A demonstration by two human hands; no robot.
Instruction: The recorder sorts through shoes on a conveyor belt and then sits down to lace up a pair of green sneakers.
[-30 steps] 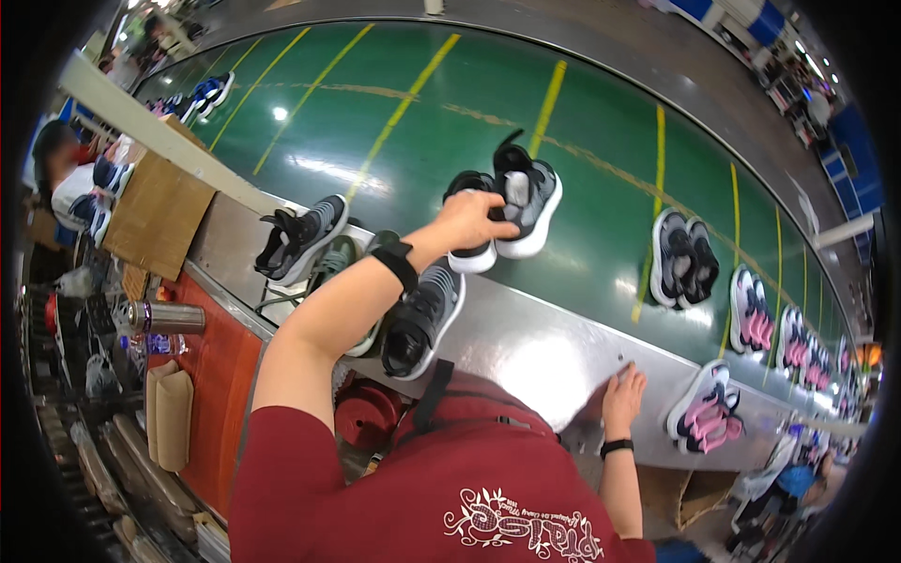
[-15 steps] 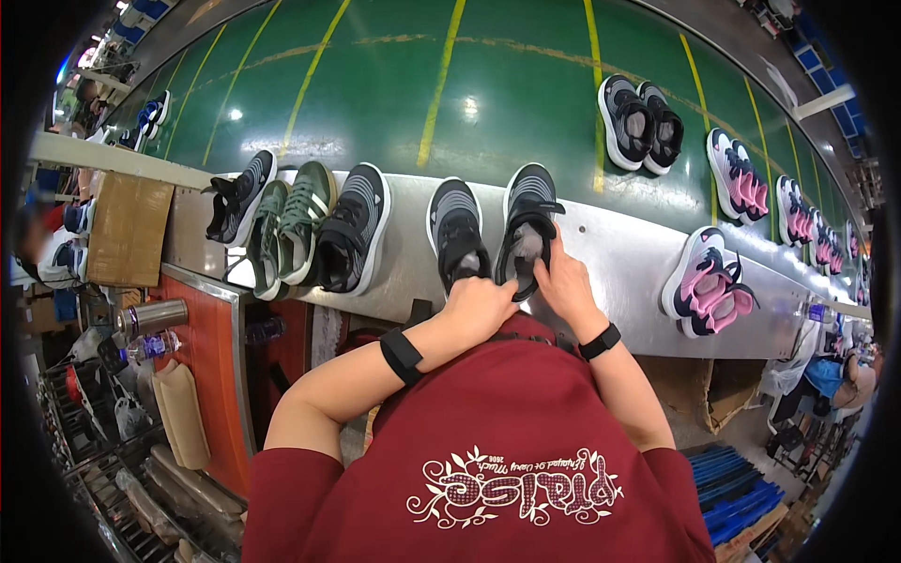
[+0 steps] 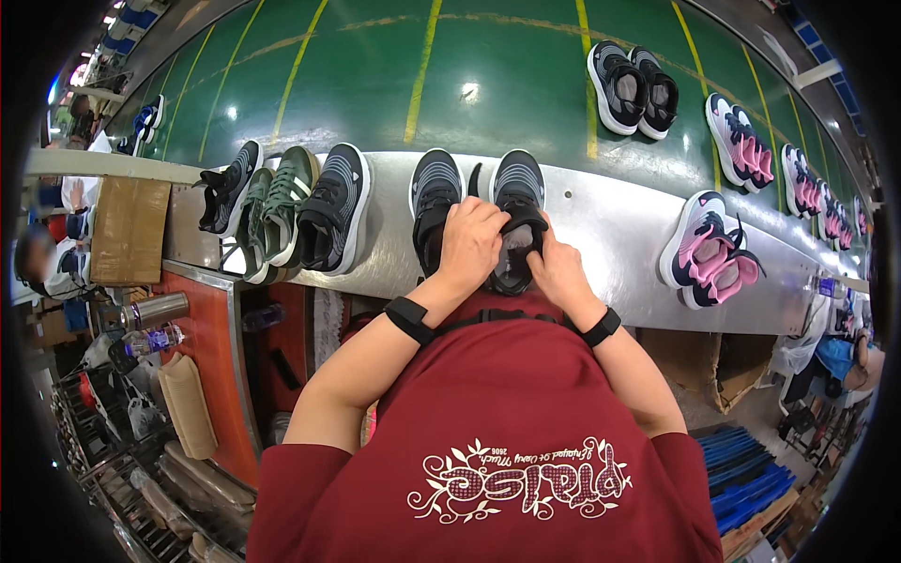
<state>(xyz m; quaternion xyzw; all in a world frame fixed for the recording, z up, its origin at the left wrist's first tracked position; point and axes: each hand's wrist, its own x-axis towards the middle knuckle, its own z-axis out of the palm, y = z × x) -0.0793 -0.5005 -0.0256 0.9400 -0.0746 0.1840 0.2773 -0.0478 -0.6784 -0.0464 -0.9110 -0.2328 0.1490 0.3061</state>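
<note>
Presently, with the dial centred on the held shoe [image 3: 518, 192] and twelve pointing away from the person, a dark shoe [image 3: 230, 192], a green pair [image 3: 286, 206] and a grey strapped shoe [image 3: 338, 202] stand in a row toward nine o'clock on the metal worktop [image 3: 387, 225]. Nearest at nine is the matching shoe [image 3: 435, 197], toe toward twelve. The left hand [image 3: 472, 246], between seven and eight, has its fingers over the held shoe's throat; whether that grip pinches or merely presses cannot be told. A black strap [image 3: 475, 178] stands up at ten; its owner shoe is unclear. The right hand [image 3: 563, 272], at five, grasps the collar, thumb inside the opening. Recommended, in this inspector's judgement: steady the collar wall without crushing it, ease the throat open evenly, leave no strap folded under, and avoid dragging the heel over the near edge. Between one and two, a black-and-white pair [image 3: 633, 89] rests on the green surface [image 3: 507, 84]; at three, a pink-lined pair [image 3: 710, 253] sits well apart.
</note>
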